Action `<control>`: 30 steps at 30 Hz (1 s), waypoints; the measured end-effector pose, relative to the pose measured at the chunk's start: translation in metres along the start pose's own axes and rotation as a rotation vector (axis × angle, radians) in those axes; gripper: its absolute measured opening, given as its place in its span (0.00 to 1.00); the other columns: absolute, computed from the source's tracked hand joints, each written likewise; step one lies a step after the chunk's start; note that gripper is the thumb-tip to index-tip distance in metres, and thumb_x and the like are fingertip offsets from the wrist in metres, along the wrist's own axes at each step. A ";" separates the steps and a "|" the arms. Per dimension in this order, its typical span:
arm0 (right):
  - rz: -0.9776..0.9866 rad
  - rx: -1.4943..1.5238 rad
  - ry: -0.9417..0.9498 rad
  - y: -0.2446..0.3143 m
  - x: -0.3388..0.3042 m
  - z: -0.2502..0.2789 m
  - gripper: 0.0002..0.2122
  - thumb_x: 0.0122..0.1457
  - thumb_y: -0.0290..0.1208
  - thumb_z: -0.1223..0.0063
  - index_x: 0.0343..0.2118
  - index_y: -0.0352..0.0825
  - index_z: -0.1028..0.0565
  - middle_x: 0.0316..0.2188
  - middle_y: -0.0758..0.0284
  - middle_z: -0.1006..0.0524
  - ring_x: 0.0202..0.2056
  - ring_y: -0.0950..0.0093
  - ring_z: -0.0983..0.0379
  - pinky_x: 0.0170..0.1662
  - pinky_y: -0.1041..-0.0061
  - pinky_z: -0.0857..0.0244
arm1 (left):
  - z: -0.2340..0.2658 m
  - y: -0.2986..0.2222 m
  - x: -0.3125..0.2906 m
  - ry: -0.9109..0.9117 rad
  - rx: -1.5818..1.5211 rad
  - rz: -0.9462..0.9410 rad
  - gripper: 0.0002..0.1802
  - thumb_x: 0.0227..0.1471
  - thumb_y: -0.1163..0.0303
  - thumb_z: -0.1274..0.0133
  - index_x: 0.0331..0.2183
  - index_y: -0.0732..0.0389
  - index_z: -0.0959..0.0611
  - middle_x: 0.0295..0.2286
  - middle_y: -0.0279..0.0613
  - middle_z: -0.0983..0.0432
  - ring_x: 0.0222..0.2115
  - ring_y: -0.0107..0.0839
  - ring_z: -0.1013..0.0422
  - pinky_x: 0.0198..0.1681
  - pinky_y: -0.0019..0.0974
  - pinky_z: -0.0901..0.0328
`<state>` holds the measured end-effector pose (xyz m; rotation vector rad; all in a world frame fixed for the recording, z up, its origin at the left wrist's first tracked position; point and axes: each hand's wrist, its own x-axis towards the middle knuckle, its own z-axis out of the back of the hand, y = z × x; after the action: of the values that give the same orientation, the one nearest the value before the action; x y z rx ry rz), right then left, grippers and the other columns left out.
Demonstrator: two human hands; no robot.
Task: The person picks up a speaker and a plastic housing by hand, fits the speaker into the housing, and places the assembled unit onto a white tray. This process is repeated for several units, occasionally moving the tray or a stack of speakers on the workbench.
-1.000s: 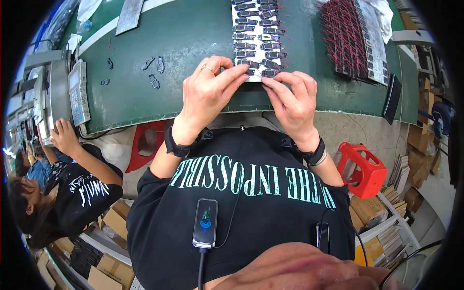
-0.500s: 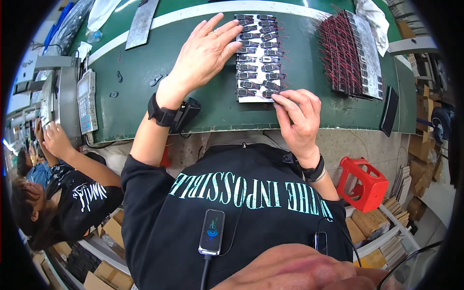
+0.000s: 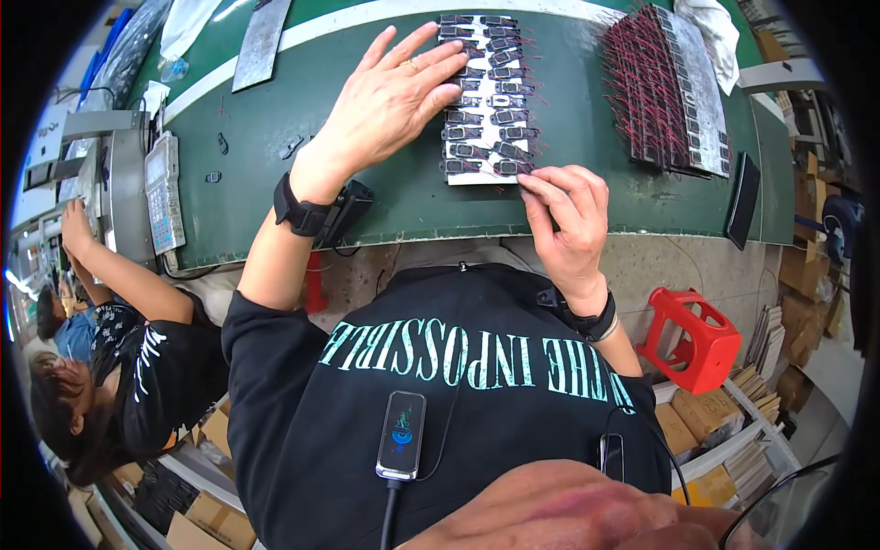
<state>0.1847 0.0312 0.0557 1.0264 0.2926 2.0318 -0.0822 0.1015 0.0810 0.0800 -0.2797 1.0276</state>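
Two columns of small black parts (image 3: 507, 117) with thin dark red wires lie on a white board (image 3: 477, 180) on the green table. My left hand (image 3: 390, 105) is spread open, palm down, its fingertips reaching over the upper parts of the left column. It hides some of them. At the board's near right corner, my right hand (image 3: 570, 215) has thumb and forefinger brought together beside the lowest part (image 3: 507, 169) of the right column. What lies between those fingertips, perhaps a wire or the part's edge, is too small to make out.
A slab (image 3: 701, 101) bearing a dense stack of red-wired parts lies right, near a black phone-like slab (image 3: 742, 200). Loose black parts (image 3: 291, 147), a black device (image 3: 346, 211) and a keypad unit (image 3: 163, 192) lie left. A red stool (image 3: 701, 344) stands below; a co-worker (image 3: 151, 339) sits left.
My right fingertips have shifted slightly off the lowest right part toward the board's corner. My left hand stays spread over the left column. The co-worker's arm at the left has moved.
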 end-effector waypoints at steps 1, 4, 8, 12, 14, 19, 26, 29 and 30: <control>-0.002 -0.003 0.000 -0.001 0.000 0.000 0.11 0.49 0.19 0.36 0.37 0.37 0.18 0.37 0.70 0.21 0.43 0.67 0.29 0.48 0.69 0.36 | 0.001 0.000 -0.001 0.003 -0.002 0.001 0.23 0.67 0.56 0.58 0.58 0.53 0.26 0.61 0.36 0.34 0.66 0.39 0.48 0.69 0.48 0.57; -0.006 0.001 0.003 0.000 -0.002 0.001 0.11 0.49 0.19 0.36 0.37 0.36 0.18 0.37 0.69 0.21 0.43 0.67 0.29 0.48 0.69 0.35 | 0.004 -0.002 -0.002 -0.016 -0.032 -0.003 0.23 0.66 0.57 0.58 0.58 0.53 0.25 0.61 0.36 0.34 0.66 0.38 0.48 0.70 0.49 0.57; -0.019 0.006 -0.003 -0.001 -0.006 0.003 0.11 0.49 0.19 0.36 0.37 0.36 0.18 0.37 0.69 0.21 0.43 0.66 0.29 0.48 0.69 0.35 | 0.008 -0.005 -0.017 0.012 -0.081 -0.079 0.22 0.65 0.55 0.56 0.55 0.53 0.23 0.57 0.35 0.30 0.64 0.37 0.44 0.68 0.50 0.55; -0.031 0.003 -0.007 -0.001 -0.007 0.003 0.12 0.49 0.19 0.36 0.37 0.36 0.18 0.37 0.68 0.21 0.43 0.66 0.29 0.48 0.68 0.35 | 0.004 -0.008 -0.020 -0.031 -0.092 -0.043 0.21 0.65 0.56 0.55 0.55 0.53 0.22 0.57 0.35 0.29 0.64 0.37 0.43 0.69 0.50 0.56; -0.028 0.004 -0.008 0.001 -0.008 0.003 0.12 0.49 0.18 0.36 0.38 0.36 0.18 0.37 0.68 0.21 0.43 0.66 0.29 0.48 0.68 0.34 | 0.008 -0.010 -0.024 -0.010 -0.108 -0.037 0.21 0.65 0.57 0.56 0.55 0.54 0.23 0.58 0.35 0.31 0.64 0.37 0.44 0.69 0.50 0.56; -0.044 -0.012 -0.012 -0.001 -0.013 0.008 0.12 0.50 0.18 0.37 0.38 0.36 0.18 0.38 0.69 0.21 0.44 0.66 0.29 0.48 0.69 0.34 | 0.013 -0.014 -0.037 0.025 -0.189 -0.066 0.21 0.65 0.58 0.55 0.55 0.54 0.23 0.58 0.34 0.30 0.64 0.37 0.44 0.69 0.50 0.55; -0.058 -0.038 -0.021 -0.006 -0.016 0.013 0.11 0.52 0.18 0.37 0.39 0.36 0.18 0.39 0.68 0.22 0.45 0.68 0.29 0.46 0.71 0.33 | 0.014 -0.028 -0.042 -0.014 -0.152 -0.046 0.20 0.64 0.59 0.53 0.53 0.54 0.21 0.56 0.34 0.29 0.64 0.39 0.42 0.68 0.50 0.53; -0.080 -0.049 -0.029 -0.007 -0.018 0.019 0.11 0.53 0.18 0.37 0.39 0.36 0.18 0.39 0.68 0.22 0.45 0.68 0.29 0.46 0.72 0.32 | 0.018 -0.031 -0.047 0.007 -0.218 -0.055 0.21 0.63 0.64 0.53 0.55 0.55 0.22 0.58 0.36 0.31 0.64 0.41 0.44 0.69 0.51 0.55; -0.090 -0.052 -0.036 -0.007 -0.018 0.020 0.11 0.53 0.18 0.38 0.39 0.36 0.18 0.39 0.67 0.22 0.46 0.68 0.29 0.47 0.72 0.32 | 0.019 -0.033 -0.051 0.027 -0.233 -0.075 0.21 0.63 0.64 0.53 0.55 0.55 0.22 0.58 0.36 0.30 0.64 0.41 0.44 0.69 0.51 0.55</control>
<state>0.2101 0.0188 0.0548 0.9994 0.2602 1.9284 -0.0829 0.0381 0.0877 -0.1335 -0.3674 0.9149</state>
